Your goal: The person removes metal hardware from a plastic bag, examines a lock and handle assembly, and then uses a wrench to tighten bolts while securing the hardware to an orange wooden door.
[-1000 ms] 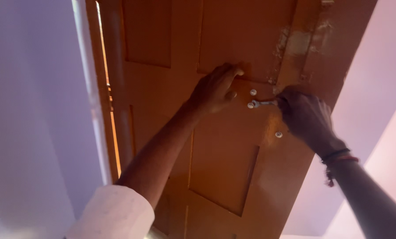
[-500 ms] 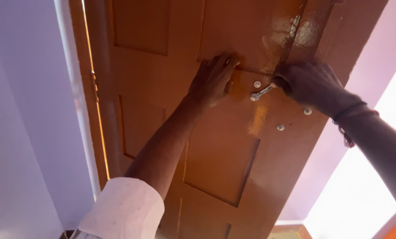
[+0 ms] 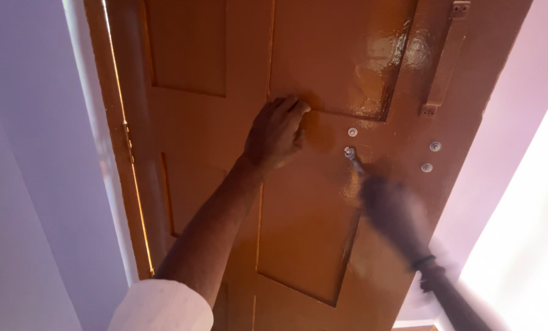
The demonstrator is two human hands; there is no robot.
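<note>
A glossy brown panelled door [image 3: 310, 245] fills the view, seen from below. My left hand [image 3: 277, 135] presses against it at the lower edge of the upper panel, fingers bent, holding nothing. My right hand [image 3: 390, 211] is motion-blurred lower right and grips a thin metal tool [image 3: 353, 164]. The tool's tip sits on a silver screw head in the door's middle rail. Another silver screw [image 3: 352, 132] lies just above it. Two more screws [image 3: 435, 146] sit farther right.
A brown-painted vertical bar [image 3: 445, 61] is fixed to the door at the upper right. The door frame and hinge gap [image 3: 130, 159] run down the left. Lilac walls [image 3: 29, 153] flank both sides. Bright light [image 3: 531, 245] shows at the lower right.
The view has shifted, so the door's upper panel now shows more. My right hand has dropped down and away to the lower right, turning blurred. My left hand stays pressed on the door.
</note>
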